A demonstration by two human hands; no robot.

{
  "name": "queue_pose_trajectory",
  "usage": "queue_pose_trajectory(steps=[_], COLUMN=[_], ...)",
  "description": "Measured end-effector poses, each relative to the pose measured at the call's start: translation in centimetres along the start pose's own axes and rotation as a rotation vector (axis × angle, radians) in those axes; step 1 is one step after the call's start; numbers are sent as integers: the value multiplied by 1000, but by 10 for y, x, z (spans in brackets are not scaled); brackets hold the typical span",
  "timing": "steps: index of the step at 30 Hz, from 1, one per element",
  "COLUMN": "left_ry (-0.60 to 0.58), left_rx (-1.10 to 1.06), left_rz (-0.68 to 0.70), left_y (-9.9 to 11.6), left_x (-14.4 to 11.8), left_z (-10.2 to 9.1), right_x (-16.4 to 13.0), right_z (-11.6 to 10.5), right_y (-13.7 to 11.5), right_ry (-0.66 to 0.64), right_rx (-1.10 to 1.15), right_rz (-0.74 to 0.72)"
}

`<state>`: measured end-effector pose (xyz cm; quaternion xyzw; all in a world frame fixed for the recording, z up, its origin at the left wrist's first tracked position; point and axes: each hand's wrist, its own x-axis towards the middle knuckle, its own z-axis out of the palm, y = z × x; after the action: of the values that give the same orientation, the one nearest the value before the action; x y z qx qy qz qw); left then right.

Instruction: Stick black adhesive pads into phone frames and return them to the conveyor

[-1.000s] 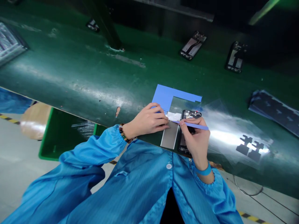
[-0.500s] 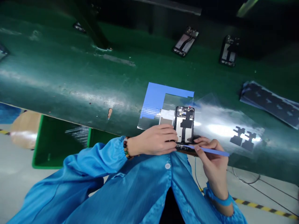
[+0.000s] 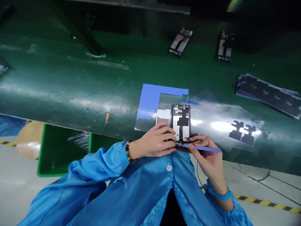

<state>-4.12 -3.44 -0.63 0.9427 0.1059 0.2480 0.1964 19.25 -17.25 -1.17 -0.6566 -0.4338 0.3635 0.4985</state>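
Left hand (image 3: 158, 141) and right hand (image 3: 209, 157) have both moved since a second ago, from the silvery sheet (image 3: 163, 114) to the lower end of the open phone (image 3: 181, 124), which lies at the front edge of the worktop (image 3: 70, 72), beside that sheet. The left fingers rest on the phone's lower left edge; I cannot tell whether they grip it. The right fingers pinch a flat blue tool (image 3: 208, 148), its tip at the phone

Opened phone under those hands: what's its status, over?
Left hand at opened phone, lower left edge. Right hand gripping blue strip, tip at phone's lower end. Left fingers and strip partly cover that end.
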Motion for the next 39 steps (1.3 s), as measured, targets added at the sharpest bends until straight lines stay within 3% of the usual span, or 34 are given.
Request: queue_pose_trajectory(steps=[7, 9, 14, 19, 22, 25, 28, 31, 33, 36, 39], left_ry=[-9, -19, -18, 145, 212, 202, 263, 416, 455, 389, 375], left_rx=[60, 80, 143, 153, 89, 110, 162, 263, 285, 201, 190], left_rz=[25, 18, 28, 29, 102, 156, 134, 4, -199, -451, -646], left_y=[4, 7, 22, 33, 30, 17, -18, -89, -152, -241, -296], left_x=[1, -1, -13, -21, -12, 8, 38, 76, 100, 121, 125], left_z=[-3, -5, 2, 11, -15, -62, -101, -119, -120, -113, -101], right_x=[6, 15, 41, 50, 44, 33, 23, 18, 16, 16, 16], right_z=[-4, -9, -17, -18, -24, -31, -35, -34, -33, -29, -26], right_y=[-8, -8, 1, 11, 15, 20, 26, 33, 37, 43, 45], right_ry=[-11, 88, 489, 654, 724, 768, 780, 782, 768, 752, 781], right_rx=[23, 91, 87, 34, -107, -232, -254, -257, -275, -321, -314], right_rz=[-36, -65, -189, -277, -368, -458, -531, -572, -577, -581, -562])
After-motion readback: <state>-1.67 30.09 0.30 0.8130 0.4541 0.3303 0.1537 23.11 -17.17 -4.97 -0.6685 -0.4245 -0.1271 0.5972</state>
